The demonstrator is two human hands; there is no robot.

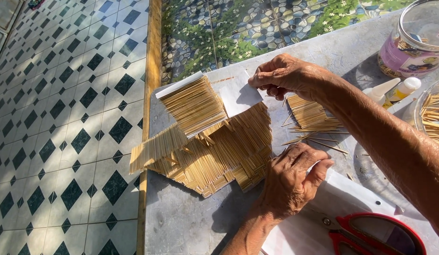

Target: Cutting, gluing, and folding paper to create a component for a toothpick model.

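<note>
Floor: black-and-white diamond tiles [63, 118] to the left, a pebble-pattern panel [238, 28] beyond the table's far edge.
Table: grey top [181, 222] in hard sun, a wooden strip along its left edge.
Model: a house [210, 141] built of toothpicks lies on the table, its roof panels spread and one panel raised; it sits just left of both hands.
Right hand: the right hand [288, 75] pinches the edge of a white paper sheet [238, 94] that lies on the house's far side; fingers closed narrow on the paper.
Left hand: the left hand [290, 182] rests against the house's near right corner, fingers curled; it seems to press there, but whether it holds a toothpick I cannot tell.
Between the hands: a loose toothpick bundle [309, 115] with strays around it.
Past the right wrist: a glue bottle [394, 89], a clear jar [415, 42] and a bowl of toothpicks [434, 113].
Under the left forearm: white paper, with red scissors [375, 233] just beside it.
</note>
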